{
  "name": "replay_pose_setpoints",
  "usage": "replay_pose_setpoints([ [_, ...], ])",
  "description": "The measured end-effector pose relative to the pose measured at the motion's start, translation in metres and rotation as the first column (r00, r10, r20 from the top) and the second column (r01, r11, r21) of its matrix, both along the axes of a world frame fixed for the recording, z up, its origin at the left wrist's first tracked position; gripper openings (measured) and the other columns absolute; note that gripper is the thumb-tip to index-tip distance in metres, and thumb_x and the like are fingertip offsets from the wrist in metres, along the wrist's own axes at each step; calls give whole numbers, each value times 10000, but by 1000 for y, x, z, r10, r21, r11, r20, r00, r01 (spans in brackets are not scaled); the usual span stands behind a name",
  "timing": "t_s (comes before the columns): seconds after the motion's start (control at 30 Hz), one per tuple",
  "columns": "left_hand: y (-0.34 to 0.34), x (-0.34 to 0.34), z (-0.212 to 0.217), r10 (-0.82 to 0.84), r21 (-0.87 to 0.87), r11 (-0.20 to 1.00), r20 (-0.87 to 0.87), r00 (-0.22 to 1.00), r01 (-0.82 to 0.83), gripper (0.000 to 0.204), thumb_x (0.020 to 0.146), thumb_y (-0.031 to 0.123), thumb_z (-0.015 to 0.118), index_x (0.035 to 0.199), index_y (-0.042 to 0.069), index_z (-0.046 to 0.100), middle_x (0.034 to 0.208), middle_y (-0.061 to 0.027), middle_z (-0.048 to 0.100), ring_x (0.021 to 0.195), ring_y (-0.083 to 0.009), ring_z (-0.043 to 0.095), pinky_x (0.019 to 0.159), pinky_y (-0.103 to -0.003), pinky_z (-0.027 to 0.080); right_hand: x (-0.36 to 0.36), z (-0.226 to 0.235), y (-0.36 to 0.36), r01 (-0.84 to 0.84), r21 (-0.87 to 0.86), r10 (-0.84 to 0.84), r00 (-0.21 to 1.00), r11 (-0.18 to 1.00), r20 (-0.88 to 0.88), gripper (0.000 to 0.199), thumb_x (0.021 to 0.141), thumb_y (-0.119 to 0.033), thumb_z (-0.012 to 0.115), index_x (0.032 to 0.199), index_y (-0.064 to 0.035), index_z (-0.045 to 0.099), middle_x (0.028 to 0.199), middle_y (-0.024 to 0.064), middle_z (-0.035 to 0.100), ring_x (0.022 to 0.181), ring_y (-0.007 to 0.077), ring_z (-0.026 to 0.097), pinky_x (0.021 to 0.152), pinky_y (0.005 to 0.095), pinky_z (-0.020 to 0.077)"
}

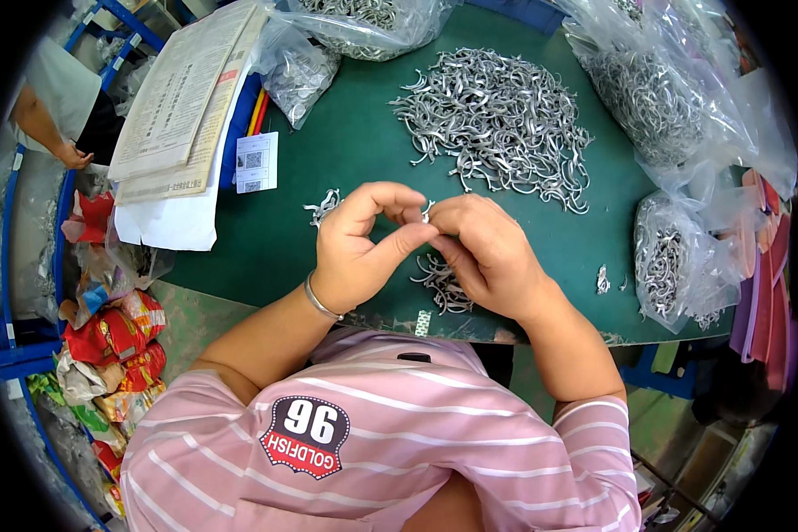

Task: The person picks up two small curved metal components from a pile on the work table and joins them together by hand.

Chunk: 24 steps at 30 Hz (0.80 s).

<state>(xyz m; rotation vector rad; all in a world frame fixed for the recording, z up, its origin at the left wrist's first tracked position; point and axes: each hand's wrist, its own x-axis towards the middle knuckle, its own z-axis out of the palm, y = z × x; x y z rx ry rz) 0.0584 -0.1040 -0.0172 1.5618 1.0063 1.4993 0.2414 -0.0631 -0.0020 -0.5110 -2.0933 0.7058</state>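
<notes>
My left hand [363,232] and my right hand [486,241] meet over the near part of the green table. Thumbs and index fingers of both pinch one small silvery metal piece [426,211], mostly hidden by the fingertips. Under my hands lies a small heap of curved metal pieces [446,285], partly covered by my right hand. To the left of my left hand sits a smaller cluster of metal pieces [324,207]. Beyond both hands spreads a large pile of curved silvery metal pieces [501,120].
Clear plastic bags of metal pieces stand at the right [661,257], far right [652,102] and back [359,22]. Printed papers [177,97] lie at the left beside a small label [257,162]. Another person's hand [73,157] shows at far left, above colourful wrappers [120,341].
</notes>
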Motion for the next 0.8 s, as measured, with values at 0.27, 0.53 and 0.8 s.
replay_pose_setpoints([
  [0.27, -1, -1, -1, -106, -18, 993, 292, 951, 116, 133, 877, -71, 661, 1001, -35, 629, 998, -112, 653, 919, -150, 637, 809, -265, 523, 3, -1, -2, 90, -340, -139, 983, 936, -121, 245, 766, -32, 773, 971, -14, 641, 863, 73, 636, 743, 147, 627, 631, 264, 506],
  [0.53, -2, -2, 0, -69, 46, 997, 167, 984, 62, 137, 855, -93, 668, 970, -29, 626, 996, -134, 661, 919, -179, 645, 812, -280, 524, 4, -2, -3, 20, -473, -121, 975, 881, -185, 120, 794, -42, 765, 865, -3, 676, 800, 52, 648, 673, 106, 596, 595, 242, 487],
  [0.8, -2, -4, 3, -134, -12, 990, 161, 978, 138, 118, 869, -102, 642, 961, -34, 613, 1011, -151, 633, 870, -184, 647, 782, -288, 547, 3, 3, 0, 99, -179, -139, 965, 979, -224, 113, 783, 14, 739, 879, -2, 681, 808, 89, 662, 681, 160, 617, 602, 265, 496],
])
